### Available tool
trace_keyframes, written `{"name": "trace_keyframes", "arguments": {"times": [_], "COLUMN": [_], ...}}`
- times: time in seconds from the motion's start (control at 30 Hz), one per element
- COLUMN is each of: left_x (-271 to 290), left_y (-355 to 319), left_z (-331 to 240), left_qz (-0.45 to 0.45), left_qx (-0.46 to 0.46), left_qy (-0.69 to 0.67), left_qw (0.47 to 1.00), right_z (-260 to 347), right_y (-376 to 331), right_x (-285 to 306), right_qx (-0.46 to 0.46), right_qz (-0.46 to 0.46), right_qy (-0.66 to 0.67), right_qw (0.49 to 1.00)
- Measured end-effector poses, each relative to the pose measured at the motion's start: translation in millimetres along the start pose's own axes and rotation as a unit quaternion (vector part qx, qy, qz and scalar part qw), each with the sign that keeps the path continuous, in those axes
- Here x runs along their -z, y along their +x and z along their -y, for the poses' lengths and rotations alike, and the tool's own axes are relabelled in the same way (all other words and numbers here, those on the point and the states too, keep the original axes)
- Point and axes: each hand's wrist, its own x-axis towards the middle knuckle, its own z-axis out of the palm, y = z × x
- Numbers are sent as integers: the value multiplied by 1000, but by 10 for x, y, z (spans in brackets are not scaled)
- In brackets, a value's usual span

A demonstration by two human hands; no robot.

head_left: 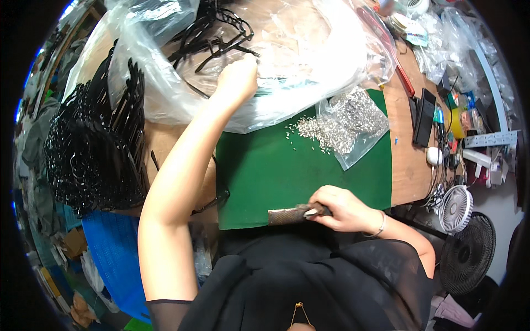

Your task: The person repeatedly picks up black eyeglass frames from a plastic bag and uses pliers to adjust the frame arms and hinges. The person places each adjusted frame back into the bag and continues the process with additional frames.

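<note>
My left hand (238,81) reaches far over the table with its fingers curled closed. It is at the edge of a pile of black eyeglass frames (221,47) on a clear plastic bag (298,91); whatever its fingers hold is hidden. My right hand (345,208) is closed around a dark-handled tool (320,210) with a short metal part, its exact kind unclear. Beside that hand, a brown rough-faced block (285,216) lies at the near edge of the green mat (265,176). Small silvery metal pieces (314,132) spill from a clear zip bag (361,124) on the mat.
A big heap of shiny black eyeglass frames (99,149) stands at the left, above a blue crate (113,254). A black phone (424,117), cables and a white fan (456,209) are at the right. A black fan (468,252) stands lower right.
</note>
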Motion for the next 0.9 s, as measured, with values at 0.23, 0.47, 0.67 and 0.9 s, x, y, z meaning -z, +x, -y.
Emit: {"name": "trace_keyframes", "arguments": {"times": [0.23,0.47,0.67,0.9], "left_x": [1069,1708,1767,1385], "left_y": [-909,-1567,-1850,-2115], "left_z": [-701,-809,-485,-984], "left_qz": [-122,-129,-118,41], "left_qx": [-126,-50,72,273], "left_qy": [19,-69,71,-639], "left_qw": [984,988,988,718], "right_z": [3,-231,-91,-228], "right_y": [199,579,143,210], "right_x": [106,-129,-66,116], "right_qx": [24,-17,-6,-92], "right_qz": [-72,-114,-96,-165], "right_qy": [-117,-377,-284,-136], "right_qw": [990,919,954,973]}}
